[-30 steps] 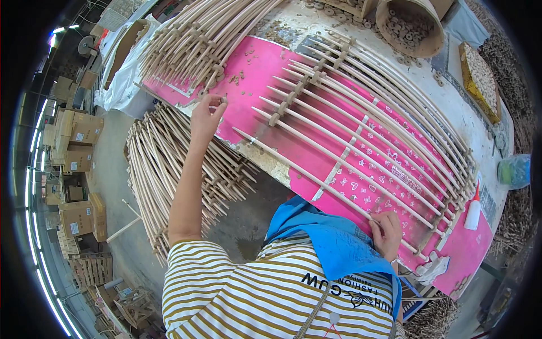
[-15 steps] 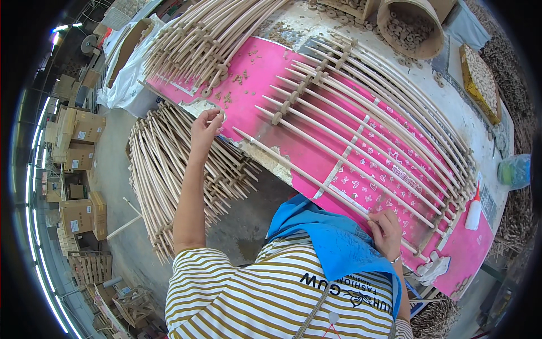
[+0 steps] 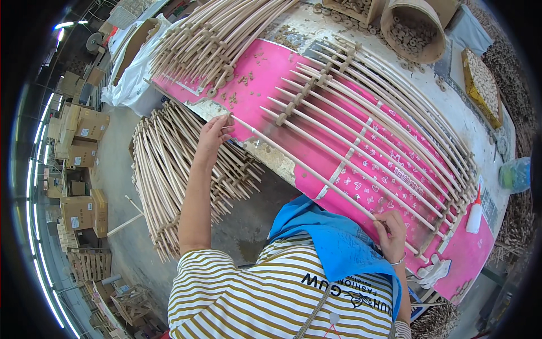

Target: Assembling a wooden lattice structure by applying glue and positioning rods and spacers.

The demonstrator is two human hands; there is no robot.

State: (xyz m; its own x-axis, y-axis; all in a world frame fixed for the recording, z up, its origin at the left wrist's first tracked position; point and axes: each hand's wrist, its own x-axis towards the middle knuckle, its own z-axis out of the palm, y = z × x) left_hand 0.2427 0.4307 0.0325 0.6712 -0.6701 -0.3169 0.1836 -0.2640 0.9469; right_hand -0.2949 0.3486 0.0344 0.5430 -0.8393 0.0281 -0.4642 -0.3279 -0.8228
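Observation:
A long, thin wooden rod [image 3: 316, 176] lies slantwise along the near edge of the pink-covered table. My left hand [image 3: 214, 134] is at its far-left end, thumb and forefinger pinched at the tip around something small that I cannot make out; the other fingers are curled loosely. Nearer its right end, my right hand [image 3: 390, 233] lies closed over the rod, with its fingertips bent under. Beyond it, several similar rods [image 3: 361, 164] lie side by side, with small brown rings [image 3: 291, 107] threaded near their left ends and more rings near their right ends.
Bundled rods [image 3: 195, 48] lie at the table's far left, and another bundle [image 3: 169, 175] stands below the table edge. A bucket of rings [image 3: 415, 31] and yellow tray [image 3: 480, 85] are at the back. A glue bottle [image 3: 473, 217] and white glove [image 3: 433, 274] lie right.
My left hand has moved slightly right to meet the near rod's left end, from which it was apart. That end has shifted slightly up and left. My right hand stays on the rod.

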